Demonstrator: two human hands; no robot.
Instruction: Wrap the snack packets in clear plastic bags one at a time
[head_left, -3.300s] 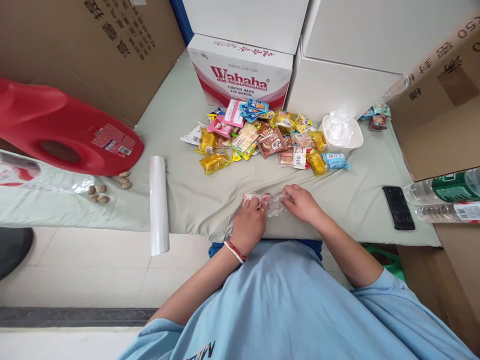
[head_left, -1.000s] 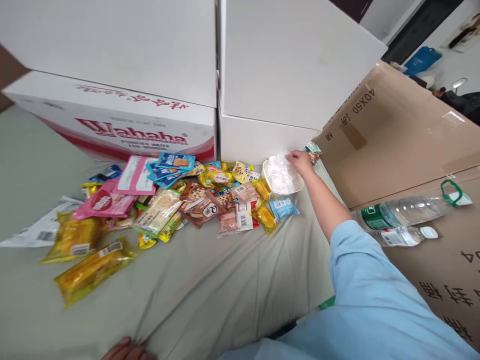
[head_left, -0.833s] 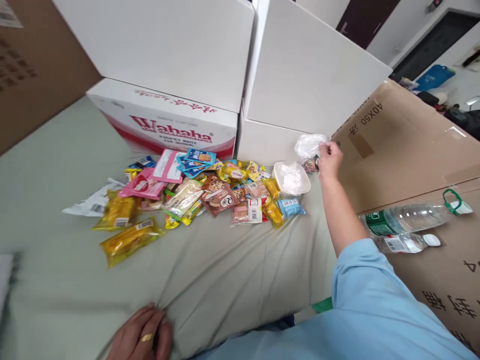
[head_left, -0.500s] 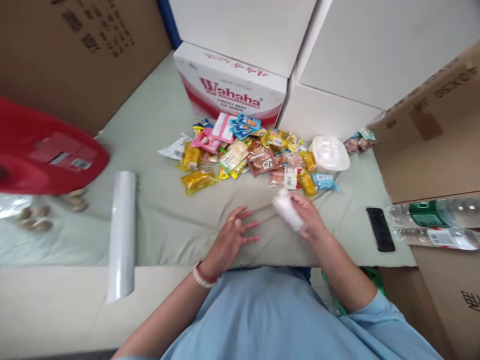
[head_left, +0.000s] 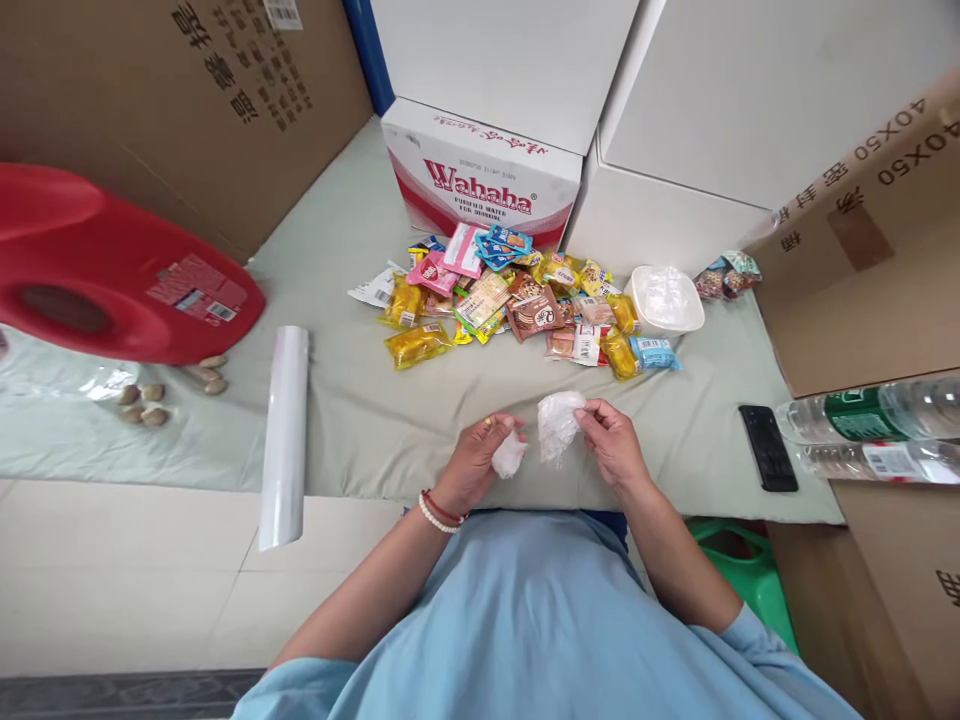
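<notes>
Two-handed work in front of the Wahaha carton (head_left: 484, 175)
We note packaged snacks (head_left: 534, 312) directly before the carton, a white bowl (head_left: 671, 328) to its right front, and, farther forward, the left hand (head_left: 474, 462) and right hand (head_left: 616, 446), near but apart. The right pinches a larger plastic bunch (head_left: 558, 424); the left is clasped on a smaller plastic bunch (head_left: 509, 457). We judge separating plastic to be the step in hand; the next move likely calls for light fingertip control.

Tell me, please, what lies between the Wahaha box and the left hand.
The head view shows piled wrapped snacks, then cloth nearer the left hand.
</notes>
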